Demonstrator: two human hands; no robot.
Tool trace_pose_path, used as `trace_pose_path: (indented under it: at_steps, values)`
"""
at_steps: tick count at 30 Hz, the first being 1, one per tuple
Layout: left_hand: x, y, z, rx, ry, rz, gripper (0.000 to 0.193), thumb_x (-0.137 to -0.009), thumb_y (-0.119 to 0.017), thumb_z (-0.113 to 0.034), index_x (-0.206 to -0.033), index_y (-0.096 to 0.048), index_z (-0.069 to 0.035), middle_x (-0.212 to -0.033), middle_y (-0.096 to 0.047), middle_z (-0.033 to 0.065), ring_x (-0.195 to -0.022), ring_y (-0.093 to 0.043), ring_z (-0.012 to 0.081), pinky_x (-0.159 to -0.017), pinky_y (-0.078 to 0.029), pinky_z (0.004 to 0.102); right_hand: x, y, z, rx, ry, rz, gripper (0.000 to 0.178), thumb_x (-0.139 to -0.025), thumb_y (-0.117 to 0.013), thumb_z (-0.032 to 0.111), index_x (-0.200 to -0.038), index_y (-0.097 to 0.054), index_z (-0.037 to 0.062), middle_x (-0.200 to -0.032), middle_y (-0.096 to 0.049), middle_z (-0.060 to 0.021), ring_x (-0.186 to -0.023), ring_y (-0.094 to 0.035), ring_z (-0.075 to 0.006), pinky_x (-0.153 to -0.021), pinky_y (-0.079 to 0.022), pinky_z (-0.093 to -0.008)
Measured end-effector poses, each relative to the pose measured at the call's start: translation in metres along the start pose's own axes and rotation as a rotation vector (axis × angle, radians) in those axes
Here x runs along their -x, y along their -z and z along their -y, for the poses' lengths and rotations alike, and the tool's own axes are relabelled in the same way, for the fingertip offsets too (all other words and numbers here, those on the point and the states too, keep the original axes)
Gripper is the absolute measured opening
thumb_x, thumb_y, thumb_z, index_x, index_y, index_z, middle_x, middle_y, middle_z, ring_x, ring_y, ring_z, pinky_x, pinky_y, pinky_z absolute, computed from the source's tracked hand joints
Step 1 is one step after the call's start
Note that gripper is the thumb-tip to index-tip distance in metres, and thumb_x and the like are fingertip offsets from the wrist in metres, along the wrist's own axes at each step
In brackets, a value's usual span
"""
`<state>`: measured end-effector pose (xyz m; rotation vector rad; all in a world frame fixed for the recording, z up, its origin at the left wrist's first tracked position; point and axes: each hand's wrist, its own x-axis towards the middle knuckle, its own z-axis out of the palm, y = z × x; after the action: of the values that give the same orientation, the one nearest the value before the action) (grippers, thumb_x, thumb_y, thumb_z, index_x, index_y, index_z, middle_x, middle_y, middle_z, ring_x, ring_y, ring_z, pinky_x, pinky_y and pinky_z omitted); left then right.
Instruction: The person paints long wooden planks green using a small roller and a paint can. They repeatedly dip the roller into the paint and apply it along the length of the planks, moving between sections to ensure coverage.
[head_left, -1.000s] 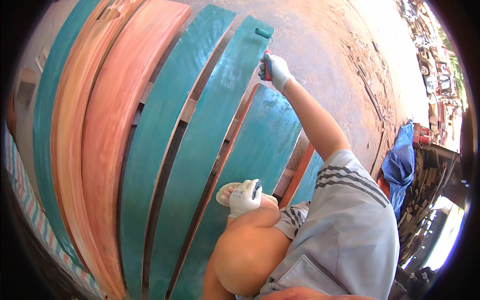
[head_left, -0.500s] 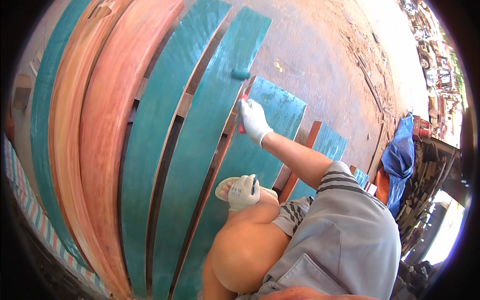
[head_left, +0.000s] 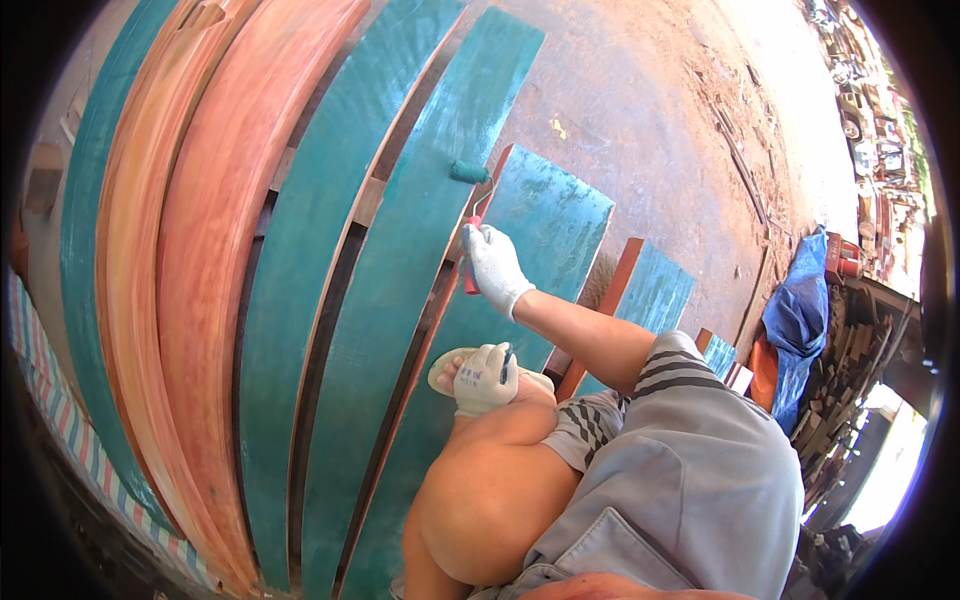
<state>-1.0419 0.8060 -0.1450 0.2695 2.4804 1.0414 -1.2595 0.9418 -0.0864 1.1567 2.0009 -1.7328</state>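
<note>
My right hand, in a white knit glove, grips the red handle of a small paint roller. Its teal sleeve rests against a long teal-painted plank, near the plank's right edge. The handle hangs over the gap beside a wider teal board. My left hand, gloved too, is curled closed near my sandalled foot and bent knee. A dark patch shows at its fingers; whether anything is inside is hidden.
More planks lie to the left: another teal one, bare reddish timbers and a striped sheet. Shorter teal boards lie right of my arm. A blue tarp and stacked wood scraps stand farther right.
My right hand has drawn the roller slightly left and toward me along the plank. The left hand has barely shifted.
</note>
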Motion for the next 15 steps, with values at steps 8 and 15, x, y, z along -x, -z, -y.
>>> trace_pose_path:
  at_steps: [8, 15]
  values:
    - [-0.028, 0.034, -0.017, 0.050, -0.313, -0.090, 0.022, -0.093, -0.073, -0.017, -0.114, -0.072, -0.008, -0.096, -0.069, 0.0113, -0.083, -0.069, 0.0341, -0.074, -0.055, 0.0457, -0.085, 0.026, 0.006, -0.166, 0.142, -0.168, 0.042, -0.112, -0.052, 0.038, -0.088, -0.061, 0.0043, -0.071, -0.065, -0.0087, -0.060, -0.061, -0.0176, -0.059, -0.051, -0.0383]
    - [-0.015, 0.014, 0.007, -0.036, -0.300, -0.034, 0.019, -0.091, -0.072, -0.016, -0.108, -0.071, -0.007, -0.092, -0.069, 0.0136, -0.079, -0.068, 0.0358, -0.071, -0.054, 0.0473, 0.052, -0.013, -0.061, 0.184, 0.014, 0.100, 0.043, -0.112, -0.050, 0.037, -0.099, -0.061, -0.0022, -0.088, -0.067, -0.0320, -0.089, -0.066, -0.0526, -0.083, -0.052, -0.0543]
